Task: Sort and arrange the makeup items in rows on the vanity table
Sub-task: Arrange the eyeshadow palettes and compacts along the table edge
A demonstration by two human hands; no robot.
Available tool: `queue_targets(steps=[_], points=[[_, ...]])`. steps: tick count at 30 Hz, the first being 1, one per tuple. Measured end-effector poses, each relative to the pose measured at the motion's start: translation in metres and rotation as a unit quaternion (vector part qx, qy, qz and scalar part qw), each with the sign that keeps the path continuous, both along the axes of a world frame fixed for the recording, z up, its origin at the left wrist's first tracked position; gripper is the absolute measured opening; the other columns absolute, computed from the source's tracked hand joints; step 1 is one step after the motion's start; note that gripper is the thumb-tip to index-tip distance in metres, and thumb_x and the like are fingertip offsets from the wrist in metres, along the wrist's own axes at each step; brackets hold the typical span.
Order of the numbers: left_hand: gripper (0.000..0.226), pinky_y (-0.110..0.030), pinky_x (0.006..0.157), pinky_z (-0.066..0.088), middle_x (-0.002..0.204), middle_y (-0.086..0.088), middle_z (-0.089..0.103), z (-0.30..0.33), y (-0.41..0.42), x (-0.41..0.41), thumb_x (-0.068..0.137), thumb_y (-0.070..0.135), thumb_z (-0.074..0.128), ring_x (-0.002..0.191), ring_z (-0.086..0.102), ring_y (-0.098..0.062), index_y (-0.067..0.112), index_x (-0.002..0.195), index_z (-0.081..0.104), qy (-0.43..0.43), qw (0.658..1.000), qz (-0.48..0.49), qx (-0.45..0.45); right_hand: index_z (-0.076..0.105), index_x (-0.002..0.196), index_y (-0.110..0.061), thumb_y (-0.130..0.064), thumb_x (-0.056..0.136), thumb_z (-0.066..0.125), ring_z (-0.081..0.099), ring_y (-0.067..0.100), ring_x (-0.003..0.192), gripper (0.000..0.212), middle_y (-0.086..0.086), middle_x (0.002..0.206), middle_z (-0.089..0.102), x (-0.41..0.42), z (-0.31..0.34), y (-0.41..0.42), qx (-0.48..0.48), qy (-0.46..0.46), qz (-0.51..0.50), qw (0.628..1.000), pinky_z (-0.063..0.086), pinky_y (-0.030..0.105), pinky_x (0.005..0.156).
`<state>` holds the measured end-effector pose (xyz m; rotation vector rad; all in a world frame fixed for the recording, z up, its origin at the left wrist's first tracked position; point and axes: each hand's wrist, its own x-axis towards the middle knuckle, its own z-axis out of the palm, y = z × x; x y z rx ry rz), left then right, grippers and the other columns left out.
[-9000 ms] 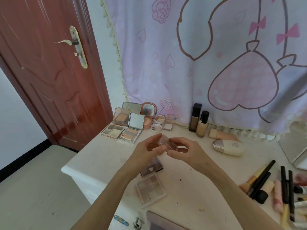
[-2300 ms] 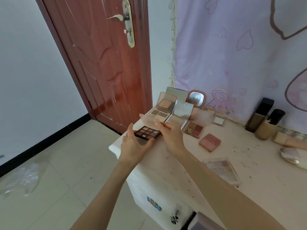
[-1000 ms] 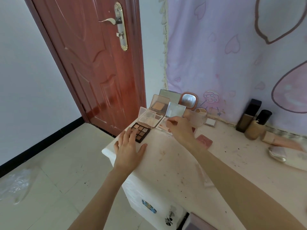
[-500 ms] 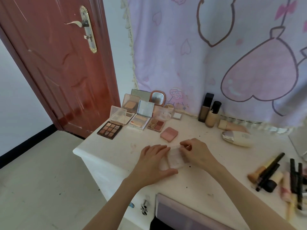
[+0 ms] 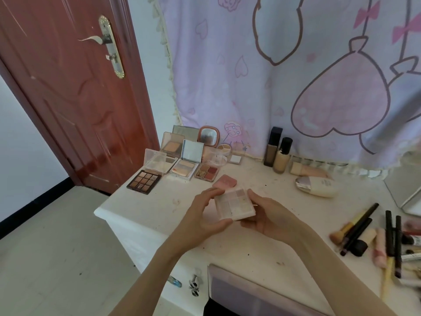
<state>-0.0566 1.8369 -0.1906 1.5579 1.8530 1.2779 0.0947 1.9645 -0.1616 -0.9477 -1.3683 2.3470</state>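
Pale eyeshadow palette [image 5: 234, 204], a clear-cased grid of light pans, is held just above the white vanity table [image 5: 145, 213], near its front middle. One left hand [image 5: 202, 218] curls its fingers and thumb around the palette's left edge; one right hand [image 5: 265, 216] grips its right edge, thumb on the upper corner.

Just behind the pale eyeshadow palette lies one closed pink compact [image 5: 224, 181] on the tabletop. Farther back and to the left of the held palette is a group of opened cases: one dark nine-pan palette [image 5: 144, 181] at the table's left edge, one clear-lidded powder case [image 5: 157, 164], one mirrored highlighter compact [image 5: 188, 164], one four-pan palette [image 5: 207, 174] in browns and reds, and one peach-toned compact [image 5: 172, 145] behind them. One round-cornered pink mirror [image 5: 208, 136] leans against the curtain [image 5: 284, 65] at the back.

Behind and to the right of the held palette stand two foundation bottles [image 5: 276, 151], side by side and upright. Near them, one white tube [image 5: 315, 187] lies on its side. Well to the right of the palette is a loose heap of brushes and pencils [image 5: 373, 233]; their count cannot be told.

A red-brown door [image 5: 68, 92] stands far left of the palette.
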Motion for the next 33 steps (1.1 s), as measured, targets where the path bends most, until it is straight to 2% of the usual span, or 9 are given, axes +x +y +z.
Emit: queue_targets(steps=[3,6,10,13,18,22,26,29,33], points=[[0.063,-0.016,0.107,0.027,0.146,0.021,0.027,0.01,-0.001,0.0,0.082,0.023,0.068,0.131,0.027,0.002,0.036,0.135,0.036,0.038,0.999,-0.012,-0.003,0.065,0.108,-0.004,-0.03,0.094,0.048,0.07,0.029,0.087,0.034,0.019,0.1,0.07,0.0,0.003,-0.001,-0.021,0.051,0.008,0.998,0.057,0.034,0.068],[0.058,-0.017,0.107,0.029,0.15,0.017,0.022,0.019,0.0,0.004,0.087,0.029,0.06,0.133,0.027,0.001,0.039,0.136,0.032,0.034,0.999,-0.018,-0.023,0.061,0.117,-0.004,-0.027,0.085,0.057,0.067,0.03,0.098,0.04,0.017,0.108,0.069,-0.004,0.005,-0.007,0.036,0.077,-0.003,0.996,0.057,0.035,0.076],[0.06,-0.03,0.103,0.042,0.135,0.012,0.049,0.027,0.0,0.011,0.077,0.051,0.057,0.119,0.047,-0.003,0.031,0.132,0.044,-0.038,0.999,0.028,-0.019,0.066,0.113,-0.011,-0.023,0.079,0.064,0.067,0.027,0.101,0.037,0.011,0.112,0.069,-0.007,0.003,-0.019,0.066,0.111,0.001,0.992,0.056,0.03,0.077],[0.055,-0.032,0.101,0.044,0.123,0.013,0.054,0.027,-0.002,0.01,0.077,0.033,0.071,0.112,0.052,-0.004,0.028,0.125,0.045,-0.055,0.998,0.036,-0.005,0.071,0.107,-0.013,-0.026,0.081,0.062,0.065,0.028,0.104,0.03,0.012,0.114,0.068,-0.006,0.002,-0.023,0.037,0.123,0.014,0.992,0.055,0.033,0.079],[0.072,-0.017,0.099,0.041,0.129,0.023,0.046,0.027,-0.006,0.01,0.07,0.023,0.079,0.12,0.045,0.001,0.041,0.125,0.037,-0.061,0.998,-0.013,0.012,0.074,0.098,-0.011,-0.046,0.074,0.063,0.068,0.027,0.091,0.044,0.013,0.101,0.071,-0.009,0.008,-0.024,0.015,0.066,0.032,0.997,0.056,0.032,0.073],[0.079,-0.003,0.092,0.034,0.133,0.034,0.037,0.032,-0.008,0.011,0.07,0.029,0.079,0.124,0.038,0.009,0.048,0.13,0.03,-0.06,0.997,-0.05,0.015,0.062,0.115,-0.003,-0.04,0.073,0.066,0.065,0.03,0.092,0.056,0.018,0.105,0.066,-0.009,0.012,-0.025,-0.005,0.079,0.064,0.995,0.057,0.034,0.077],[0.081,-0.003,0.094,0.033,0.137,0.032,0.032,0.037,-0.01,0.007,0.072,0.036,0.075,0.125,0.034,0.011,0.062,0.129,0.023,-0.039,0.996,-0.076,-0.017,0.067,0.106,-0.005,-0.036,0.073,0.069,0.066,0.027,0.087,0.045,0.016,0.098,0.068,-0.009,0.009,-0.027,0.003,0.078,0.077,0.994,0.056,0.034,0.074],[0.084,-0.006,0.097,0.035,0.138,0.027,0.033,0.039,-0.011,0.004,0.068,0.041,0.075,0.124,0.036,0.01,0.056,0.132,0.023,-0.009,0.996,-0.082,-0.039,0.075,0.091,-0.01,-0.038,0.071,0.073,0.067,0.024,0.081,0.035,0.013,0.089,0.069,-0.011,0.006,-0.03,0.024,0.071,0.075,0.994,0.055,0.032,0.071],[0.084,-0.009,0.099,0.036,0.135,0.025,0.038,0.044,-0.014,-0.001,0.066,0.027,0.082,0.122,0.04,0.009,0.051,0.128,0.031,-0.021,0.996,-0.076,-0.039,0.077,0.086,-0.01,-0.035,0.069,0.071,0.067,0.024,0.078,0.03,0.013,0.087,0.069,-0.015,0.007,-0.032,0.019,0.076,0.066,0.995,0.055,0.032,0.067]])
